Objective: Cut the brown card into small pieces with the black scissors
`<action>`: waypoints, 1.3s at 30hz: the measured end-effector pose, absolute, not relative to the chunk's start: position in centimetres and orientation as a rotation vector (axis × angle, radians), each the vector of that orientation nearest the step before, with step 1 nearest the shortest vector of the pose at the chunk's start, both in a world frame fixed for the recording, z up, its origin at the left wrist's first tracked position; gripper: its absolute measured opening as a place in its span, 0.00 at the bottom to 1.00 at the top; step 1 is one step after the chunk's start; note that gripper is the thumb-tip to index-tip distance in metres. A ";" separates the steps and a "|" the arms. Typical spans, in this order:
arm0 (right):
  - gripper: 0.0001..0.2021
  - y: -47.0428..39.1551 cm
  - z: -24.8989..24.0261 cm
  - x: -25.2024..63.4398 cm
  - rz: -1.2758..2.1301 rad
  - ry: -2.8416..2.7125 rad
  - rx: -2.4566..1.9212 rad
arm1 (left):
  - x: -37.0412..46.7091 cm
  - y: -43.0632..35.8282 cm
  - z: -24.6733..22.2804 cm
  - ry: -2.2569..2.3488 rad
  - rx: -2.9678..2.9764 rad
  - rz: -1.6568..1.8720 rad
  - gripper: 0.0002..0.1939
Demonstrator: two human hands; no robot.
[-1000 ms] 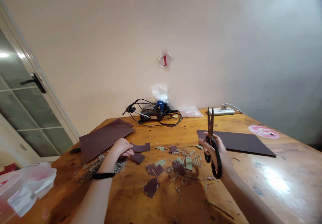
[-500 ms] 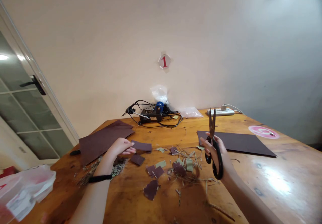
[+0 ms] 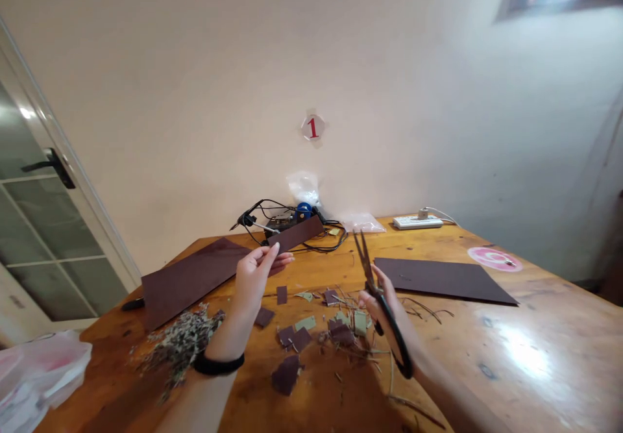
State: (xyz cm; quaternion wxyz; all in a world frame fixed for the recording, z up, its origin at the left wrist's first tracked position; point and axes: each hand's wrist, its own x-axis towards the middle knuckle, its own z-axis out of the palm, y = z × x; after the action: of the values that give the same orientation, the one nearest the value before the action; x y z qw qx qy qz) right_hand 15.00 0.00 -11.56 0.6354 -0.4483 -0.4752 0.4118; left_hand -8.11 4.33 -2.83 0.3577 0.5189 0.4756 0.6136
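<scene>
My left hand point(image 3: 257, 267) pinches one end of a dark brown paper strip point(image 3: 296, 233), raised above the table and slanting up to the right. Round the handles of black scissors point(image 3: 382, 303) my right hand point(image 3: 389, 300) is closed; the blades point up and to the left, slightly parted. Strip and blades are apart. Below the hands lie brown paper scraps point(image 3: 300, 339), pale green scraps point(image 3: 305, 324) and dry stems point(image 3: 379, 348). A bunch of dried flowers point(image 3: 180, 345) rests left of my left wrist, partly behind the forearm.
Large brown sheets lie left point(image 3: 189, 284) and right point(image 3: 442, 280) on the wooden table point(image 3: 549, 303). Behind the strip stands a black soldering station point(image 3: 277, 225) with cables. A white power strip point(image 3: 417, 222) is at the back right, a plastic bag point(image 3: 43, 374) at the left edge.
My left hand has lifted the paper strip off the table, up and to the right. My right hand has brought the scissors left, and their blades now tilt left. A small brown piece now shows on the table.
</scene>
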 end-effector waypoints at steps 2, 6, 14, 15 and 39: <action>0.40 -1.1 -11.3 14.2 1.070 -1.196 -1.027 | -6.9 3.7 -2.8 1.197 1.376 1.632 0.20; 0.44 -2.5 -10.7 13.2 1.170 -1.284 -1.015 | -5.4 2.5 -2.7 1.199 1.426 1.601 0.19; 0.44 -2.6 -10.6 13.2 1.181 -1.281 -1.028 | -2.7 1.3 -3.3 1.066 1.443 1.433 0.21; 0.43 -2.5 -10.7 13.2 1.179 -1.266 -1.020 | -2.4 1.2 -3.5 1.060 1.453 1.420 0.21; 0.45 -2.3 -10.6 13.4 1.107 -1.333 -1.062 | -1.4 0.8 -4.4 0.980 1.372 1.394 0.21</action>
State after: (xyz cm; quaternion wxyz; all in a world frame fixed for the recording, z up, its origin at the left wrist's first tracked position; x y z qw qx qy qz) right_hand 13.40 -2.32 -10.60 0.5267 -0.4442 -0.5577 0.4629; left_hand -1.40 0.81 -4.37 0.4591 0.5571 0.3979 0.5661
